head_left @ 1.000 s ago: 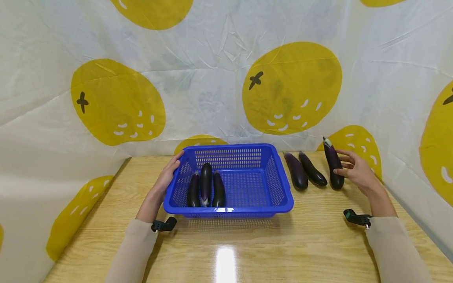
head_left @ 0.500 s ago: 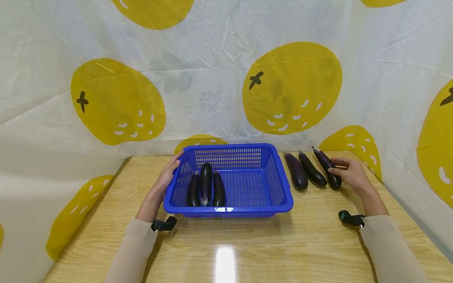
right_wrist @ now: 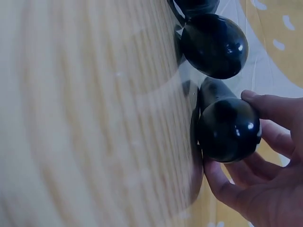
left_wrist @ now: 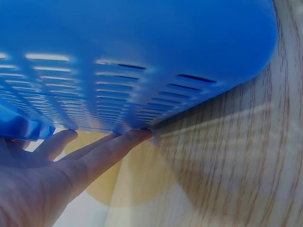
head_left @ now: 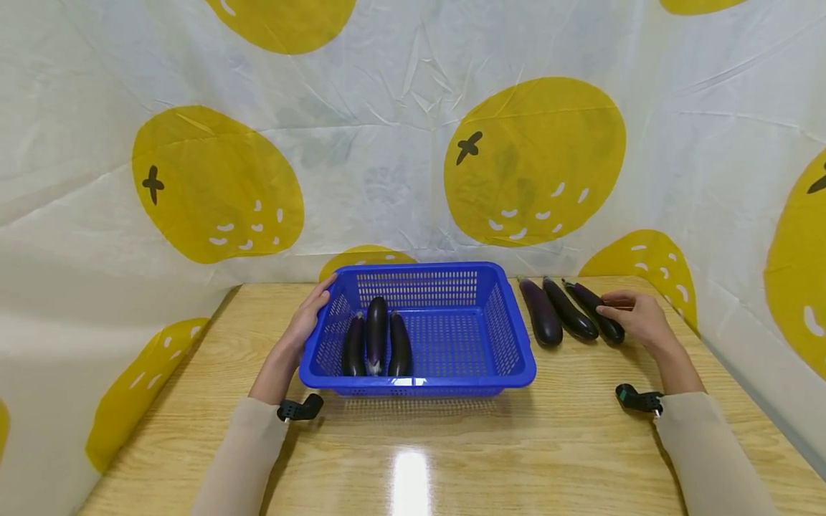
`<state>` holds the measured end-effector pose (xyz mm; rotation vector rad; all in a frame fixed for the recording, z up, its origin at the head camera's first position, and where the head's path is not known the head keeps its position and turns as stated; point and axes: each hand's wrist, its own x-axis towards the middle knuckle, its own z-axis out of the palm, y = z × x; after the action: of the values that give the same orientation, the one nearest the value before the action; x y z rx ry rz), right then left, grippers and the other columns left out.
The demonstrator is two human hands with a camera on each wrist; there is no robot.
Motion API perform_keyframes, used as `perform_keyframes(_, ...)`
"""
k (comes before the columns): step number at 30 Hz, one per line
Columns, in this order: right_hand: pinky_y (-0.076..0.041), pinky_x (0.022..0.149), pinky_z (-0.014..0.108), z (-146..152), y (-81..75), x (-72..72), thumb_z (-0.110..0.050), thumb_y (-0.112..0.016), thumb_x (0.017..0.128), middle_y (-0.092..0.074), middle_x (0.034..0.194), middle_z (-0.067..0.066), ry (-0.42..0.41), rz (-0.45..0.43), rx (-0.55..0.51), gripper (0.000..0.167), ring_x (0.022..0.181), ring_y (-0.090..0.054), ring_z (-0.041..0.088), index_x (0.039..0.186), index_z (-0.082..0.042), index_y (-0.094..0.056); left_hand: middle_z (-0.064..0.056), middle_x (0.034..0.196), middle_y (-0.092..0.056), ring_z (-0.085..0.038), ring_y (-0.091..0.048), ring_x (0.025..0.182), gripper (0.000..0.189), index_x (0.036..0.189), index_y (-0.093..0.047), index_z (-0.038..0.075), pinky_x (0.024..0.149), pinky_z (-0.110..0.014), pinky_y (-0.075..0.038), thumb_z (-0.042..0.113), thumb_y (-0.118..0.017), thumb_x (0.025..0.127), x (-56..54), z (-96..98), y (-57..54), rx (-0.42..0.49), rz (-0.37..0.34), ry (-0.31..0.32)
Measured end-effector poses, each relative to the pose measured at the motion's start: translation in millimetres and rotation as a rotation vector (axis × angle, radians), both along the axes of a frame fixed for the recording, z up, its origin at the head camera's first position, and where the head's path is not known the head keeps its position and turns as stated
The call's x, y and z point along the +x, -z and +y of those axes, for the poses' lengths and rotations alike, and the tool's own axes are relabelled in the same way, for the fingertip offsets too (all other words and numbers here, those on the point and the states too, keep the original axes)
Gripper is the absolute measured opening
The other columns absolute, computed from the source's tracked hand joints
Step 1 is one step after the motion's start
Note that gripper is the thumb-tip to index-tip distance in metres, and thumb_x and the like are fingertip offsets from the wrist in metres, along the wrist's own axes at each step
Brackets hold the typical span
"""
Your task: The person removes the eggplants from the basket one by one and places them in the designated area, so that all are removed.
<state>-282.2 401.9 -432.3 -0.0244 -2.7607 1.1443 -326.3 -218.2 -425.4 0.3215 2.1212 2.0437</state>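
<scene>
Pale wood grain runs across the table (head_left: 516,459) before me, a streak of white light shining on its near part. Closest to me are my two beige sleeves, left (head_left: 241,459) and right (head_left: 713,451), with a black mount (head_left: 300,408) at the left wrist and its twin (head_left: 639,398) at the right.

Beyond them is the blue basket (head_left: 464,384). My left hand (head_left: 303,320) lies along the outside of its left wall, fingers straight and a little apart, their tips touching the slotted plastic; I can't make out quite where that thumb sits. Three eggplants lie side by side in the left half: one by the wall (head_left: 353,347), a central one (head_left: 377,333) with its pale cap towards me, and one on the right (head_left: 400,345).

To the right of the basket, my right hand (head_left: 645,320) has thumb and fingers closed around the rightmost eggplant (head_left: 590,307), which lies on the wood, stem end away from me. Just beside it rests the middle eggplant (head_left: 569,309), then the leftmost eggplant (head_left: 540,313), near the basket wall.

Behind everything hangs a creased white cloth (head_left: 374,179) printed with big yellow fruit.
</scene>
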Motion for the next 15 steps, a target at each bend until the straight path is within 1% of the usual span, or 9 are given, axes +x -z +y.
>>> perform_keyframes(1, -0.041, 0.072, 0.007, 0.2, 0.2, 0.0, -0.033, -0.062, 0.104, -0.055, 0.138, 0.040, 0.003, -0.004, 0.003, 0.057, 0.124, -0.053, 0.052, 0.139, 0.011, -0.055, -0.006, 0.175, -0.014, -0.038, -0.021, 0.158, 0.052, 0.167, -0.020, 0.031, 0.125, -0.061, -0.023, 0.033, -0.023, 0.115, 0.0, 0.2, 0.2, 0.001, -0.004, -0.002)
perform_keyframes(3, -0.041, 0.072, 0.009, 0.9, 0.0, 0.0, -0.037, -0.062, 0.104, -0.055, 0.138, 0.040, 0.008, -0.021, 0.005, 0.060, 0.127, -0.051, 0.055, 0.140, 0.011, -0.054, -0.006, 0.175, -0.014, -0.038, -0.021, 0.158, 0.052, 0.167, -0.020, 0.031, 0.125, -0.061, -0.023, 0.033, -0.023, 0.115, -0.1, 0.5, 0.4, 0.004, -0.007, -0.001)
perform_keyframes(7, -0.047, 0.071, 0.015, 3.6, -3.9, 1.7, -0.041, -0.060, 0.104, -0.050, 0.142, 0.042, -0.017, -0.093, 0.005, 0.064, 0.124, -0.054, 0.052, 0.144, 0.009, -0.050, -0.006, 0.175, -0.015, -0.037, -0.022, 0.158, 0.052, 0.167, -0.020, 0.031, 0.125, -0.060, -0.023, 0.032, -0.023, 0.115, -0.4, 0.4, 1.0, 0.019, -0.015, 0.000)
perform_keyframes(9, -0.052, 0.071, 0.021, 5.6, -8.1, 3.4, -0.038, -0.060, 0.105, -0.047, 0.144, 0.044, -0.051, -0.151, 0.003, 0.065, 0.116, -0.059, 0.044, 0.149, 0.008, -0.045, -0.006, 0.175, -0.015, -0.037, -0.022, 0.158, 0.052, 0.167, -0.020, 0.031, 0.125, -0.060, -0.023, 0.032, -0.023, 0.115, -0.3, 0.0, 1.1, 0.022, -0.021, 0.001)
perform_keyframes(11, -0.055, 0.071, 0.025, 7.3, -12.9, 4.7, -0.033, -0.060, 0.105, -0.043, 0.146, 0.045, -0.091, -0.212, 0.000, 0.066, 0.105, -0.064, 0.032, 0.153, 0.007, -0.038, -0.006, 0.175, -0.015, -0.037, -0.022, 0.157, 0.052, 0.166, -0.020, 0.031, 0.125, -0.060, -0.024, 0.033, -0.023, 0.115, 0.0, 0.0, 1.0, 0.021, -0.024, -0.003)
perform_keyframes(13, -0.056, 0.072, 0.029, 8.1, -17.2, 5.3, -0.028, -0.062, 0.104, -0.040, 0.148, 0.046, -0.121, -0.255, -0.009, 0.069, 0.094, -0.064, 0.021, 0.156, 0.007, -0.032, -0.006, 0.175, -0.015, -0.037, -0.023, 0.157, 0.052, 0.166, -0.020, 0.032, 0.124, -0.061, -0.024, 0.034, -0.023, 0.115, 0.2, -0.2, 0.8, 0.014, -0.021, -0.002)
perform_keyframes(15, -0.056, 0.072, 0.030, 7.8, -20.6, 5.5, -0.024, -0.063, 0.103, -0.038, 0.149, 0.046, -0.138, -0.284, -0.023, 0.071, 0.084, -0.062, 0.015, 0.158, 0.007, -0.029, -0.006, 0.175, -0.014, -0.038, -0.022, 0.157, 0.052, 0.166, -0.020, 0.032, 0.124, -0.062, -0.024, 0.034, -0.023, 0.115, 0.2, -0.4, 0.7, 0.007, -0.015, 0.000)
